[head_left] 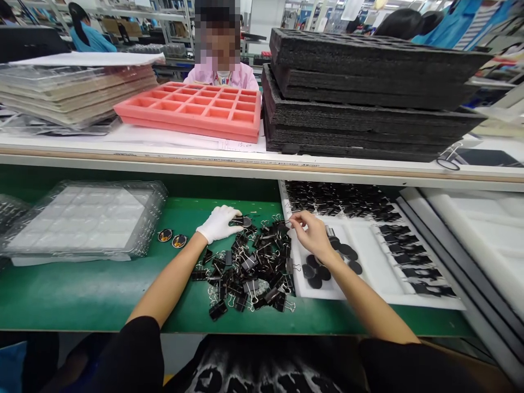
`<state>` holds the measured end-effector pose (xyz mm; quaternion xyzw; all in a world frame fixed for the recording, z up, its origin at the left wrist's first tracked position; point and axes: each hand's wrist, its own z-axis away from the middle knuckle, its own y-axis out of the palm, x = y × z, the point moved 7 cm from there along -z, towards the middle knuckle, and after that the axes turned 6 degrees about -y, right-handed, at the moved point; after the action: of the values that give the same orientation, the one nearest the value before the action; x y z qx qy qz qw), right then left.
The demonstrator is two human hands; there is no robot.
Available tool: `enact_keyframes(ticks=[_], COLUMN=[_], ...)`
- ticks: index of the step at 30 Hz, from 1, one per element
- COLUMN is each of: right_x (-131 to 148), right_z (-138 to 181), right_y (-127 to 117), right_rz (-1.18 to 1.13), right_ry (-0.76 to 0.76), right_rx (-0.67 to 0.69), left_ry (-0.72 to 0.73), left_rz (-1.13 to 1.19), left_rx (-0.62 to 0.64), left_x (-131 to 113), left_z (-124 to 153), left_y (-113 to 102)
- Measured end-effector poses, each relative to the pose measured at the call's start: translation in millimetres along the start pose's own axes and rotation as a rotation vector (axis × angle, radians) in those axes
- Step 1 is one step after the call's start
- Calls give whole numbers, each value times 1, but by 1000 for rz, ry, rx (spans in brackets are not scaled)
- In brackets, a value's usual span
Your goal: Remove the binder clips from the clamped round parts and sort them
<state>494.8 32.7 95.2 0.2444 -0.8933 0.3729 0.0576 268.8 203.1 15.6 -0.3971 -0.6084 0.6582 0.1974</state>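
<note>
My left hand (219, 222), in a white glove, is closed on a small dark round part (244, 221) at the far edge of a heap of black binder clips (249, 267) on the green mat (102, 289). My bare right hand (313, 232) pinches the wire handle of a binder clip (289, 222) at the heap's right side, over the edge of a white foam tray (364, 256). Several black round discs (327, 265) lie in the tray near my right wrist. Two round parts (172, 238) lie on the mat left of my left hand.
Clear plastic blister trays (88, 221) are stacked at the left. The white tray's far and right slots hold rows of clipped black parts (409, 256). On the shelf above stand a pink compartment tray (196, 106) and black foam stacks (368, 93). A person in pink sits behind it.
</note>
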Motion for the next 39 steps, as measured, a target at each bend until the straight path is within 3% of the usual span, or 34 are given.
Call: enact_keyframes(ticks=[5,8,10,12,14,18,23,27,31,35,39], right_x=[39,47,52,57,63,71,59,42,28,31,43], right_z=[7,3,-3,-9,-13,-14,-3,18,42,50,53], right_y=[-31,-42,-46,-50,-53,-60,-62,-66,-62,-44,-13], right_rz=[269,296,290,263,232,199,95,-67,-329,-654,-1055], right_ry=[-329,-286,-244,-221,-208,-185,44,280,558,632,653], right_rx=[-328,-361,-344,-323,-318,-352,-370,-518,-667,-595,-352], left_ry=[3,-19,-15,57,168,88,-23,-32,-48,-16,-23], left_rz=[25,109,200,282,323,389,588,604,446,370,430], left_rx=[15,-10,-66,-110,-85,-4,132,197,162,85,40], left_x=[3,4,-6,-34,-78,-148,-175,-175,-174,-176,-177], left_z=[-1,1,5,13,21,27,22,22,27,33,38], left_y=[4,-7,-29,-55,-74,-73,-46,-51,-62,-64,-63])
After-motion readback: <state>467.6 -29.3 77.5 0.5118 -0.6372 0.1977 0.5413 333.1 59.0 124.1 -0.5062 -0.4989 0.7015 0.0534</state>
